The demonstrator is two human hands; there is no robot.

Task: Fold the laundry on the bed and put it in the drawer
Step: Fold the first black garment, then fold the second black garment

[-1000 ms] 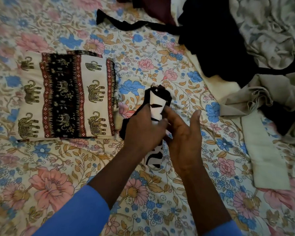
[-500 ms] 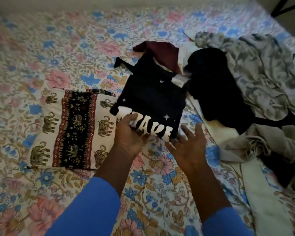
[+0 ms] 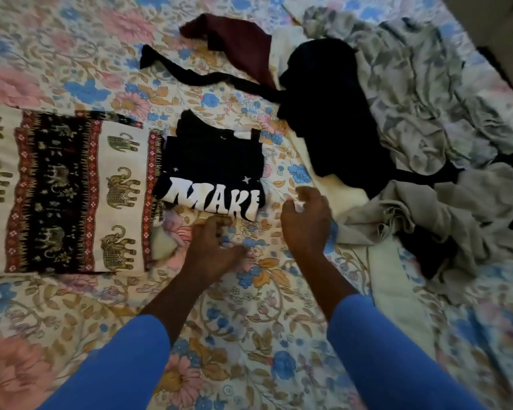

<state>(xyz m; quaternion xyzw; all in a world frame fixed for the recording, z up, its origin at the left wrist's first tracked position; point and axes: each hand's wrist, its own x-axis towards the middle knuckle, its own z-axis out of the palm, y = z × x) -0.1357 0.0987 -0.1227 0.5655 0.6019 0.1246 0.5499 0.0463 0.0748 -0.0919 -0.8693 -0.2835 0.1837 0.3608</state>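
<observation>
Folded shirt lay on the middle of the bed, tight against the folded cloth on its left, edges touching. The laundry heap sprawled to the right and behind, near the shirt but apart. A trailing strip ran leftward from that heap, behind the shirt. In front, the left hand sat at the shirt's near edge, and the right hand was just off its right corner.

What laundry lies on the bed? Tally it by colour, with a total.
Elephant-print cloth, folded: 1
Black printed shirt, folded: 1
Maroon piece: 1
Black piece: 1
Grey floral piece: 1
Beige piece: 1
Cream piece: 1
Total: 7 distinguishable; the heap may hide more.
</observation>
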